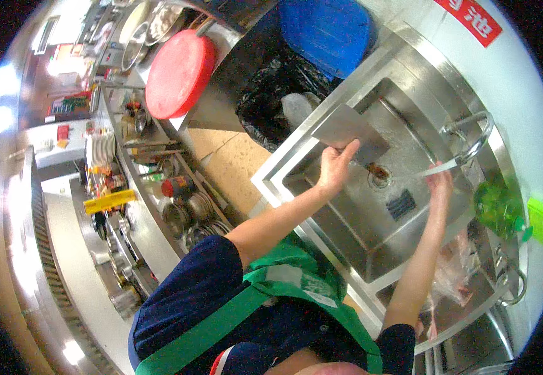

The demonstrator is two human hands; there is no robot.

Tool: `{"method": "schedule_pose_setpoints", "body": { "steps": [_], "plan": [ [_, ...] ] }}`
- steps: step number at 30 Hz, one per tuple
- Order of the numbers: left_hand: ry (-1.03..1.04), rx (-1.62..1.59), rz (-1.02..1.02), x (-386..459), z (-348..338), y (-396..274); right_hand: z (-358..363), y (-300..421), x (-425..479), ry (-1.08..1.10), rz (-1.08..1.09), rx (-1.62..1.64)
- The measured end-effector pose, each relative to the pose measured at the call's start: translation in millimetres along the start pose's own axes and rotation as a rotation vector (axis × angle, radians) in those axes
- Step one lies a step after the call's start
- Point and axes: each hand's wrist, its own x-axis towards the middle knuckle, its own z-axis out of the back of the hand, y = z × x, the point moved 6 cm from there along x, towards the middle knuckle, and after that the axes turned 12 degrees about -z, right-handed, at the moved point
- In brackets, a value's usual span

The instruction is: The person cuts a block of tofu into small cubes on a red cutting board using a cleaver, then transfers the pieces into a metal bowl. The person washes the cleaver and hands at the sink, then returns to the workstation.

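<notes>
My left hand (337, 166) grips a broad, flat metal blade (346, 126), apparently a cleaver, over the left rim of a stainless steel sink basin (337, 220). A brown piece (378, 172) shows beside the drain; I cannot tell whether it is the blade's handle. My right hand (439, 182) is at the outlet of a curved chrome faucet (480, 136). A pale stream or tube passes at its fingers, and whether they grip it is unclear. A dark ribbed patch (400, 205) lies on the basin floor, which looks wet.
Beyond the sink stand a black-bagged bin (267, 93) and a blue plastic tub or lid (328, 37). A round red chopping board (182, 72) lies far left. A green detergent bottle (494, 206) stands right. Plastic bags (454, 272) fill part of a second basin.
</notes>
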Motion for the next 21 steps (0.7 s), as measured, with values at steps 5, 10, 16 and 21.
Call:
{"method": "schedule_pose_setpoints", "body": {
  "steps": [5,10,16,21],
  "plan": [
    [-0.035,0.15,0.031,-21,47,-16,-7,103,52,0.234,0.087,0.033],
    [-0.114,0.136,0.105,-58,84,-8,10,130,58,-0.041,0.171,-0.082],
    [-0.022,-0.006,0.113,-65,105,-13,69,97,117,0.133,-0.265,0.285],
    [-0.113,-0.087,0.036,-72,162,-27,3,144,55,0.25,0.077,0.224]
  ]
}}
